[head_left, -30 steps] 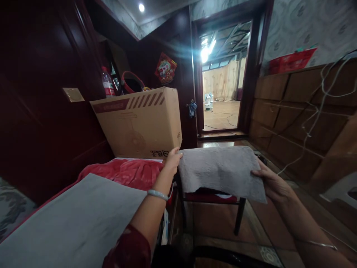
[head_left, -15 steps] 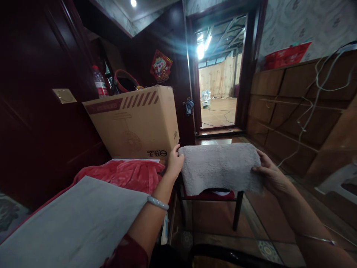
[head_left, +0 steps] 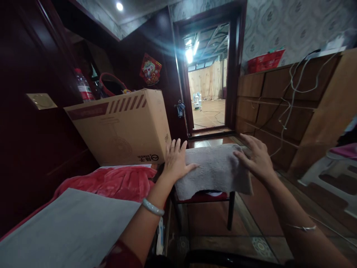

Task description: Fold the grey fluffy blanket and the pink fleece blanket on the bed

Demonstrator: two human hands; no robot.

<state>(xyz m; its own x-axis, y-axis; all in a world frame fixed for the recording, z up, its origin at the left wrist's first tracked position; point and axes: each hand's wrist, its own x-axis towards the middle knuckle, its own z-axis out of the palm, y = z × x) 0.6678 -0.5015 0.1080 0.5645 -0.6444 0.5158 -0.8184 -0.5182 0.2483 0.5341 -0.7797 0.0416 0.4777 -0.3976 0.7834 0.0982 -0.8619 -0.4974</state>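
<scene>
Towel (head_left: 213,169): grey, folded, lying on a stool (head_left: 208,199) at frame centre; its near edge overhangs the seat toward 6 o'clock.
Left hand (head_left: 176,160): flat, fingers spread, palm down on the towel's 9 o'clock end; gripping nothing.
Right hand (head_left: 255,158): flat and spread, pressing the 3 o'clock end; gripping nothing.
Box (head_left: 119,126): cardboard, at 10 o'clock of the towel, just beside the left hand.
Red cloth (head_left: 111,182): at 8 o'clock.
Risk: neither hand pinches the towel, so an uneven push could likely slide the overhanging fold off the seat, or ruck it.
</scene>
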